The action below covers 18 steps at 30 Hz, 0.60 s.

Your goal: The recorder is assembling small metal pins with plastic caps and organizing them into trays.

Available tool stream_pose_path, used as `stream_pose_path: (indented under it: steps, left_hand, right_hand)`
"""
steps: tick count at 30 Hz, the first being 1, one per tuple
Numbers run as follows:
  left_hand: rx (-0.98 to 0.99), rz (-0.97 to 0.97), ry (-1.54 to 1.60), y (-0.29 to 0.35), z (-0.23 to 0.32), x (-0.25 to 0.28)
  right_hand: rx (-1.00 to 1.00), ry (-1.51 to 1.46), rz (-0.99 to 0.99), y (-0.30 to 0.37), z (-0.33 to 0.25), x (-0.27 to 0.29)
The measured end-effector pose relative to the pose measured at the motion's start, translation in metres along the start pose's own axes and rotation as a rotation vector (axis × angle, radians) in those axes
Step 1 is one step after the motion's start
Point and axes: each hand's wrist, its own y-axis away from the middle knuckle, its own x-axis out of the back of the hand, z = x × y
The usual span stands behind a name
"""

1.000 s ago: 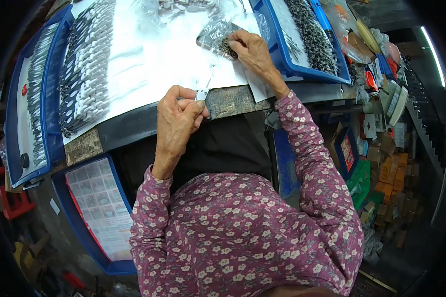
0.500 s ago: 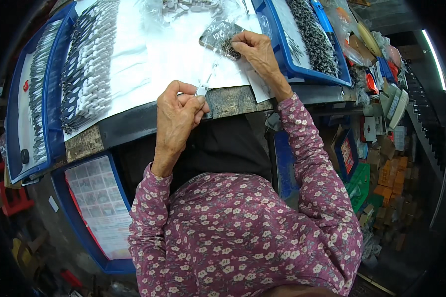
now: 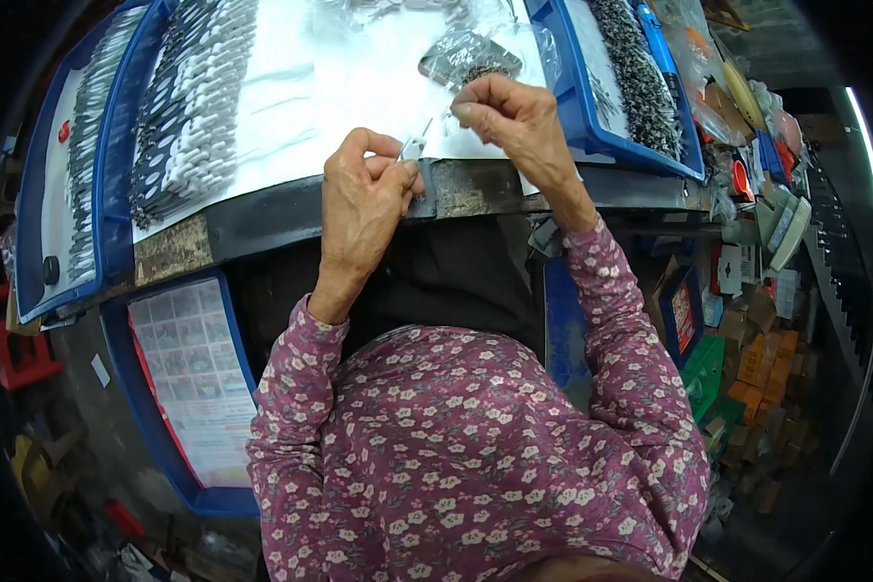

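Note:
Near the front edge of the workbench, my left hand (image 3: 367, 199) pinches a small white plastic piece (image 3: 413, 148) between thumb and fingers. A thin metal pin sticks up from that piece. My right hand (image 3: 519, 121) is to its right, a little higher, with thumb and forefinger closed together. Whatever may be between those fingertips is too small to make out. Just beyond the right hand lies a dark shallow tray (image 3: 461, 60) with clear plastic film and tiny brownish parts, partly covered by the hand.
Long rows of white and black parts (image 3: 199, 97) lie left on white paper (image 3: 286, 107). Blue trays flank the bench: one at left (image 3: 116, 194), one at right (image 3: 592, 126) holding dark bristly pieces. Below left is a blue crate (image 3: 179, 485). Cartons (image 3: 761, 373) fill the right side.
My right hand has drawn back from the tiny brownish parts toward me, fingertips still together. The view has shifted a little. My left hand keeps its hold on the white piece.

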Motion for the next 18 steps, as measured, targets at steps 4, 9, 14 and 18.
stream_pose_path:
  steps: [4,9,14,18]
  left_hand:
    - [-0.096,0.068,-0.140,-0.002,-0.005,-0.003]
    - [-0.169,0.120,-0.242,-0.002,-0.011,-0.004]
    - [-0.316,0.158,-0.443,0.000,-0.010,-0.005]
    - [-0.326,0.151,-0.519,0.002,-0.007,-0.006]
  right_hand:
    - [0.144,0.105,-0.062,0.013,-0.013,-0.016]
    - [0.239,0.232,-0.050,0.016,-0.017,-0.024]
    - [0.352,0.341,-0.033,0.015,-0.018,-0.025]
    - [0.398,0.415,-0.028,0.016,-0.018,-0.027]
